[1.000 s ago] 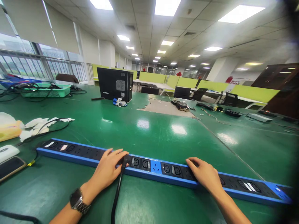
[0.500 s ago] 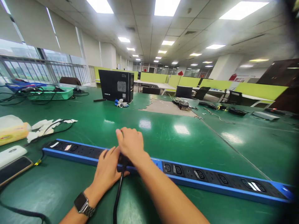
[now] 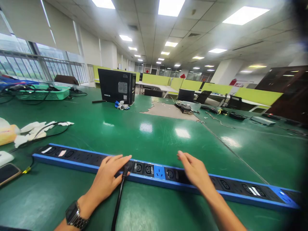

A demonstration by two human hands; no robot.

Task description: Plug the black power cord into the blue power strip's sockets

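A long blue and black power strip (image 3: 154, 170) lies across the green table in front of me. A black plug (image 3: 127, 166) with its cable (image 3: 116, 205) sits in one of the strip's sockets. My left hand (image 3: 107, 176) rests flat on the strip, fingers stretched out and touching the plug. My right hand (image 3: 194, 171) lies open over the strip to the right of the blue socket, fingers extended, holding nothing. A watch is on my left wrist.
A phone (image 3: 8, 173) and a white device (image 3: 3, 158) lie at the left edge. White gloves and a black cable (image 3: 40, 128) lie beyond the strip. A computer tower (image 3: 116, 86) and a green basket (image 3: 43, 93) stand farther back.
My right hand has left the plug and swung back to the right, landing over the strip. My left hand stays by the plug.
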